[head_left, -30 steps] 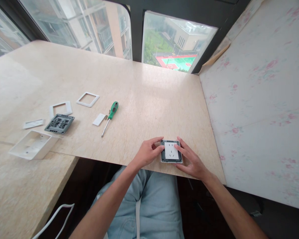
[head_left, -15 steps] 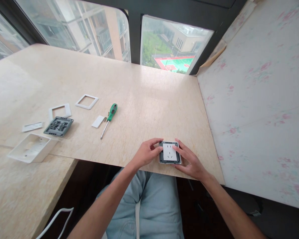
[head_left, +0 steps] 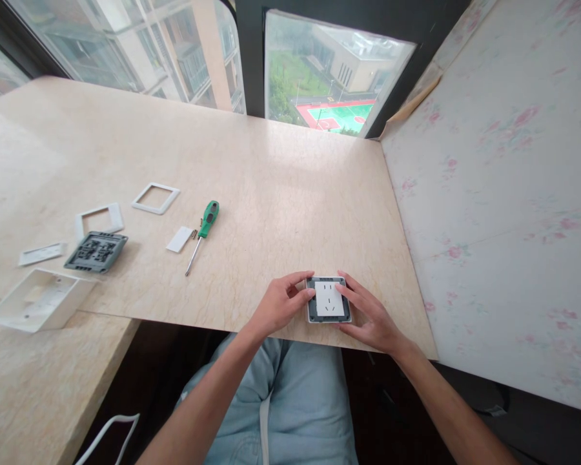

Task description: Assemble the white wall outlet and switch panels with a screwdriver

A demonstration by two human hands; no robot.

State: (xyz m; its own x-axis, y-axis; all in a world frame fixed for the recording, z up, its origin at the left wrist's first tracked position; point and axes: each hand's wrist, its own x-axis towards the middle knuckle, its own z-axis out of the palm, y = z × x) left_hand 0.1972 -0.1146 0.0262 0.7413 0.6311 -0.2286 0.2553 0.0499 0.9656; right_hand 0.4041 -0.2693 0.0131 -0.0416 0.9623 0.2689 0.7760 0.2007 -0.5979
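A wall socket (head_left: pixel 329 303) with a white slotted face in a grey frame, set in a white box, rests near the front edge of the marble-patterned counter. My left hand (head_left: pixel 281 302) grips its left side, thumb on the grey frame and fingers at the far left corner. From the right, my right hand (head_left: pixel 370 316) holds it, with one finger on the white face and others along the side. The undersides of the fingers and most of the white box are hidden.
Left of my hands lie a green-handled screwdriver (head_left: pixel 204 234), a small white plate (head_left: pixel 179 239) beside tiny screws, two white frames (head_left: pixel 155 199), a grey socket module (head_left: pixel 97 252), a white strip (head_left: pixel 41 254) and an open white box (head_left: pixel 58 313). A papered wall (head_left: pixel 494 206) borders the right.
The view has shifted slightly, so the loose parts appear further left. Both hands keep their hold on the socket, which stays in about the same place.
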